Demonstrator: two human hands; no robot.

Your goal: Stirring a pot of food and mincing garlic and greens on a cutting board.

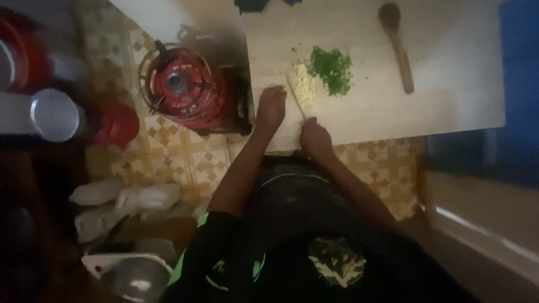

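Right hand (315,137) clenched on the knife (296,100) handle, blade running up toward the pale chopped pile (304,85), which touches the chopped greens (332,69) on the table (449,106). Left hand (272,106) rests flat on the table just left of the blade, holding nothing. Risk, as I read it: those fingers sit close to the edge, so a sideways slip could nick them; the view is dim and blurred, which hurts aim. The hands work near the table's front edge, so bits could spill onto the tiled floor (185,157). Wooden spoon (396,45) lies well right, not in the way. Red gas cylinder (182,90) stands beside the table's left corner; bottles (123,199) on the floor further left.
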